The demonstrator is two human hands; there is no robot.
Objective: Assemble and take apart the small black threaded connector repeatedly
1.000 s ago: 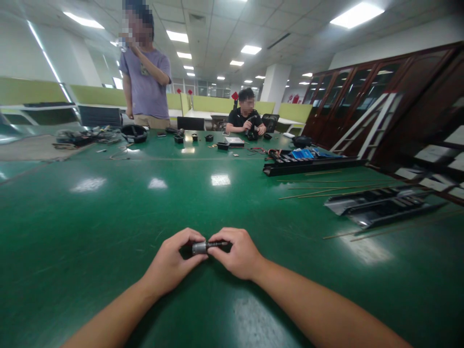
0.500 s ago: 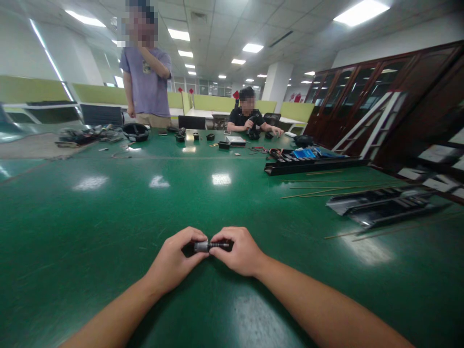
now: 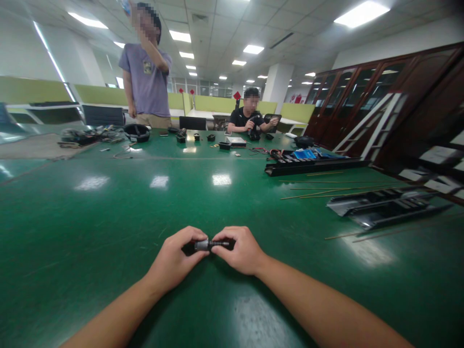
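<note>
Low over the green table [image 3: 188, 198], my two hands meet around a small part that looks like a motor [image 3: 201, 245], a grey cylinder with a ridged dark shaft [image 3: 220, 243] pointing right. The thumb and fingers of my left hand [image 3: 176, 258] pinch the cylinder. My right hand [image 3: 239, 252] closes its thumb and index finger about the shaft near where it leaves the cylinder. The motor lies level, and its far left end is partly shaded inside my left hand.
Right of my hands lie black metal channels [image 3: 395, 208] and thin rods [image 3: 322, 194]. Beyond is a long black rail [image 3: 308, 166] with blue packets. Across the table one person [image 3: 148, 82] stands and another [image 3: 248, 118] sits holding dark tools, near small black boxes [image 3: 224, 145].
My hands and the motor stay almost in place. The standing person has raised an arm holding something bluish, and the seated person has lifted one hand from the table.
</note>
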